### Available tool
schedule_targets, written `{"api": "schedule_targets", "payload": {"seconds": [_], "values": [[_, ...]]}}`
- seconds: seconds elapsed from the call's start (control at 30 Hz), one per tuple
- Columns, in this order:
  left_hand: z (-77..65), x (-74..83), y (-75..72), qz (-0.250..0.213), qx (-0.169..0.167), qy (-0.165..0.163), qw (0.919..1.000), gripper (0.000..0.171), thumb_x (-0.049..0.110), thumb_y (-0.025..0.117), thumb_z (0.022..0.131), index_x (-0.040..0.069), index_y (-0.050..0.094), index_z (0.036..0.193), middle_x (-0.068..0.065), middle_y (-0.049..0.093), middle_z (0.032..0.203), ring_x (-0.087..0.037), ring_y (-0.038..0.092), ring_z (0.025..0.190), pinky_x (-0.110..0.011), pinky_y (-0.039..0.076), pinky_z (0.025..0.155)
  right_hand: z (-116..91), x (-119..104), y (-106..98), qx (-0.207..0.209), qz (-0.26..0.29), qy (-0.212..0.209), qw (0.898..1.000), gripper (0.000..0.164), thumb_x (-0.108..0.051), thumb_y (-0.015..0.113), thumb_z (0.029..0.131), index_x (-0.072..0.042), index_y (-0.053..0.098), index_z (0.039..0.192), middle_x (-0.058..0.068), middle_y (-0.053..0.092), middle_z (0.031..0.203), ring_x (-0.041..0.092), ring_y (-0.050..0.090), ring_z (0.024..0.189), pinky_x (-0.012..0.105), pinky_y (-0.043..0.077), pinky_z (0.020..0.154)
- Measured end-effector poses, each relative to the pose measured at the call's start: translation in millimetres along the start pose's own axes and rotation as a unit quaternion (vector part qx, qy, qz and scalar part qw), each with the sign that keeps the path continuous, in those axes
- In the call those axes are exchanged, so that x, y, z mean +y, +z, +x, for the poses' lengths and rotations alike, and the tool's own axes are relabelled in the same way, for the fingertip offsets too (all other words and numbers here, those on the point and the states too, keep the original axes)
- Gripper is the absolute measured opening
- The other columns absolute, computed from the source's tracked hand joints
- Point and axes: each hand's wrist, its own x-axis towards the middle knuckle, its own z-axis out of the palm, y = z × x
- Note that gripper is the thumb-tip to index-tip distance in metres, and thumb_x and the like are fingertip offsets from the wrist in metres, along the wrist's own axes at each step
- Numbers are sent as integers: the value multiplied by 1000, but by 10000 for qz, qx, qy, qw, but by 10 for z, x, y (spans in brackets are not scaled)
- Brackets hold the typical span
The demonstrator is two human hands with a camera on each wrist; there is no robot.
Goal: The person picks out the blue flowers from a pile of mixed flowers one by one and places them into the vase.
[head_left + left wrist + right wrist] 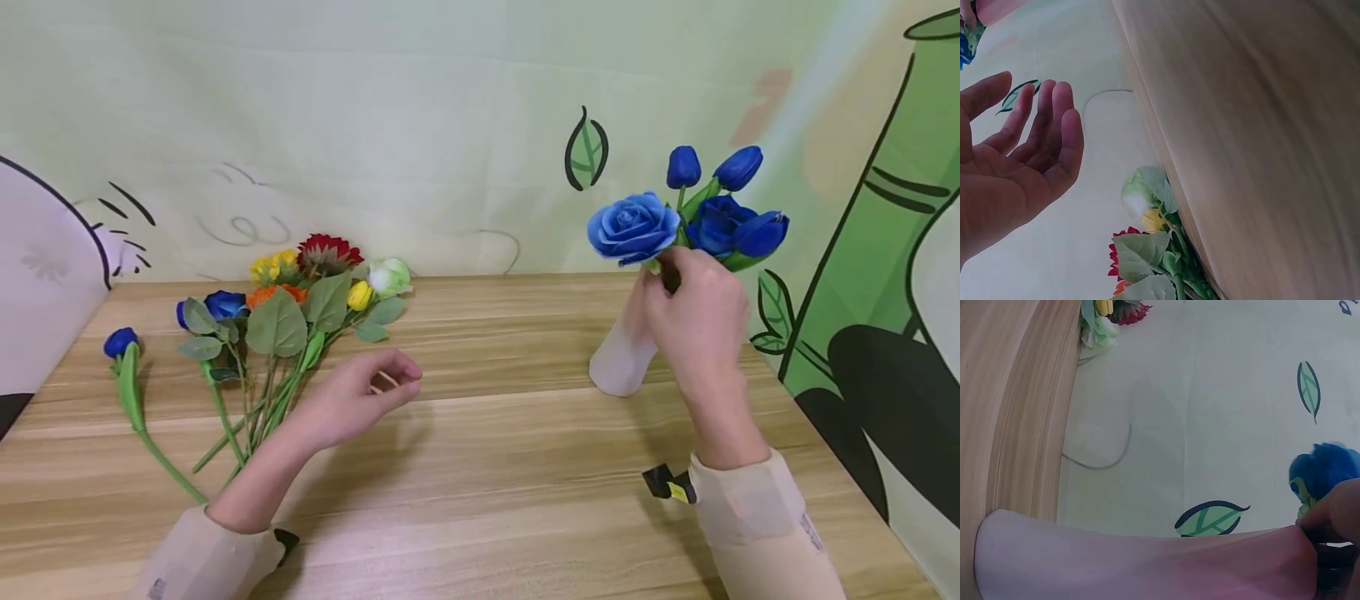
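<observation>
My right hand (pixel 699 310) is at the mouth of a pale pinkish-white vase (pixel 621 360), fingers curled in a pinch just under the bloom of a light blue rose (pixel 633 227). Its fingertips and the stem are partly hidden behind the hand. Darker blue flowers, among them a blue tulip (pixel 683 167), rise from the vase behind the knuckles. In the right wrist view the vase (pixel 1141 565) stands on the table, with the rose (pixel 1325 470) at its mouth. Holding nothing, my left hand (pixel 358 398) hovers above the table with loosely bent fingers.
Several artificial flowers lie on the left of the wooden table (pixel 480 483), including a dark red flower (pixel 327 252), a yellow tulip (pixel 360 296) and a white-green bloom (pixel 388 277). A single blue tulip (pixel 120 342) lies farther left. A printed cloth backdrop (pixel 450 150) hangs behind.
</observation>
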Motion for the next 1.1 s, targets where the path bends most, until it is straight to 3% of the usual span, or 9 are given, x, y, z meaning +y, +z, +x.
{"api": "schedule_targets", "payload": {"seconds": [0.17, 0.37, 0.67, 0.9, 1.0, 1.1], "values": [[0, -1, 0, 24, -39, -29, 10000, 18, 19, 66, 102, 4, 69, 113, -2, 69, 102, -20, 65, 97, -39, 54, 84, -29, 4, -19, 82, 348, 74, 9993, 4, 2, 63, 92, 6, 65, 93, 20, 65, 83, 35, 58, 69, 45, 44, 62], [0, 19, -5, 18, -62, -75, 10000, 19, 19, 66, 102, 4, 69, 114, -3, 69, 103, -20, 65, 97, -39, 54, 83, -37, -21, -80, 219, 596, 129, 9979, 23, -1, 65, 94, 10, 60, 114, 21, 66, 91, 34, 62, 77, 42, 49, 69], [-2, 37, 3, 79, -83, -42, 9999, 18, 19, 66, 102, 4, 69, 113, -3, 69, 103, -20, 65, 97, -38, 54, 82, -59, -175, -174, 788, 885, -461, 9919, 26, 6, 57, 91, 11, 61, 117, 24, 63, 106, 36, 59, 90, 42, 46, 76], [2, 40, 19, 84, -102, -52, 9999, 15, 16, 66, 102, 4, 69, 112, -3, 69, 103, -21, 65, 97, -39, 54, 82, -96, -308, -259, 1052, 1159, -837, 9841, 23, -1, 58, 93, 10, 64, 112, 23, 65, 104, 34, 61, 90, 36, 48, 78], [3, 40, 22, 99, -109, -37, 9999, 15, 16, 66, 102, 5, 69, 111, -2, 70, 102, -21, 66, 97, -39, 54, 82, -119, -373, -271, 1047, 1253, -1102, 9804, 18, -4, 61, 95, 9, 65, 106, 21, 66, 98, 32, 63, 84, 32, 49, 77], [3, 43, 25, 111, -117, -31, 9999, 14, 15, 66, 102, 5, 69, 112, -2, 70, 102, -21, 66, 97, -39, 54, 82, -158, -430, -260, 778, 1277, -1344, 9796, 15, -6, 62, 97, 8, 67, 102, 19, 68, 93, 29, 63, 80, 34, 51, 73]]}}
